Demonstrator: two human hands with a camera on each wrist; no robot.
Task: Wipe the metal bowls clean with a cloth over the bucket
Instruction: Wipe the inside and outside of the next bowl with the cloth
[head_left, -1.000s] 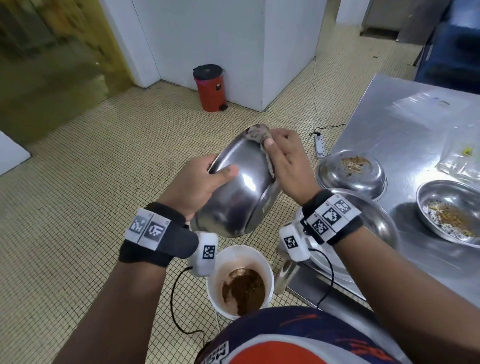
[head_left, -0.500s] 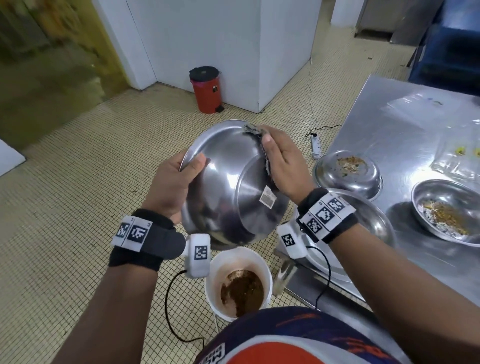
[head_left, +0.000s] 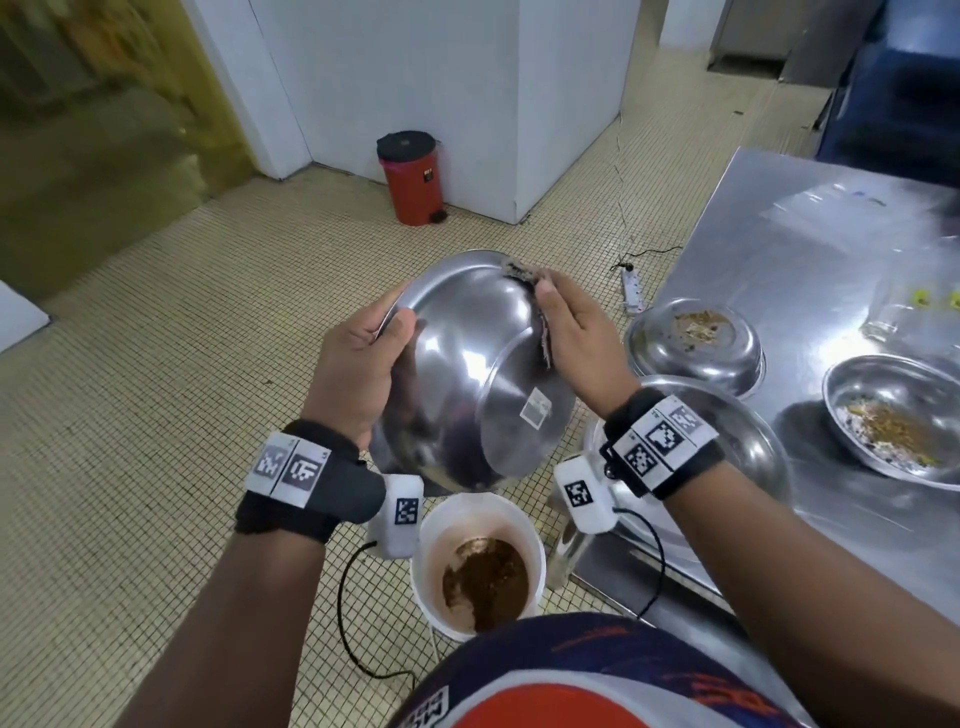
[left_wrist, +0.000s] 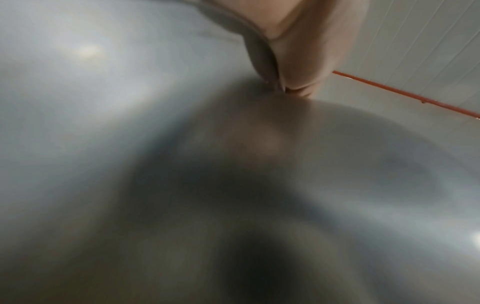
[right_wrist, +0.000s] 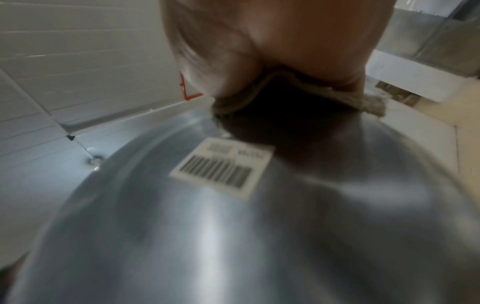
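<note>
Steel table (head_left: 779, 270) with three bowls; tiled floor (head_left: 156, 364) under white bucket (head_left: 431, 535)

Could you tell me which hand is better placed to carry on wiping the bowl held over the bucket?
The right hand: it already presses the cloth against the bowl rim, while the left hand grips the opposite rim above the bucket.

A white barcode sticker (right_wrist: 223, 167) sits on the outer base of the metal bowl (right_wrist: 233, 236), near the middle of the right wrist view. It carries black bars, a small square code and a short line of print, all too blurred to read. In the head view the same sticker shows low on the bowl's base as a pale patch. Black-and-white square marker codes stand on the wristbands (head_left: 288, 465); they hold patterns, no letters.
</note>
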